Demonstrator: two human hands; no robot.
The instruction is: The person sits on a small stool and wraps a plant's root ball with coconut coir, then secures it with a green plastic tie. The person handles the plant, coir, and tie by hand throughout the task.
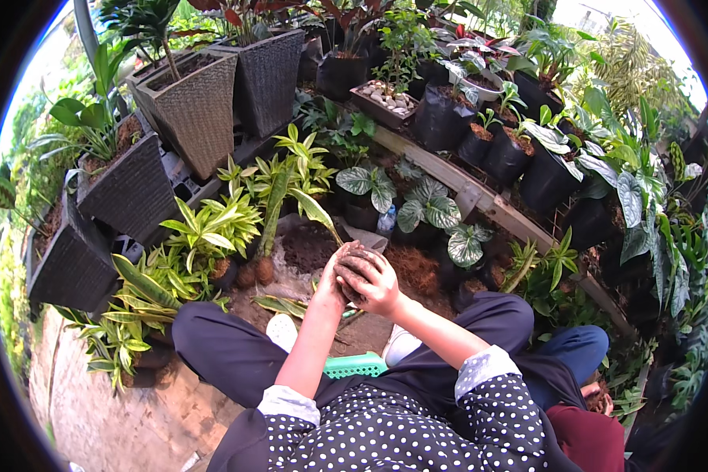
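My left hand [330, 278] and my right hand [379, 285] are cupped together in front of me, muddy fingers overlapping. Between them they press a dark clump of wet soil, mostly hidden by the palms and fingers. A yellow-edged snake plant leaf [314, 211] runs down to the top of my hands; its lower end is out of sight. Just beyond lies an open sack of dark soil [308, 246]. Brown coconut fibre [414, 270] is heaped to its right. Left of the sack, a brown root ball [264, 270] sits under an upright snake plant leaf [275, 215].
A green plastic basket [355, 366] stands between my shoes, near cut leaves [280, 305]. Tall grey planters [192, 106] rise at left. Black polybag plants [442, 118] line a ledge [448, 177] at right. A plastic bottle [386, 219] stands behind. Another person's hand [596, 398] shows at lower right.
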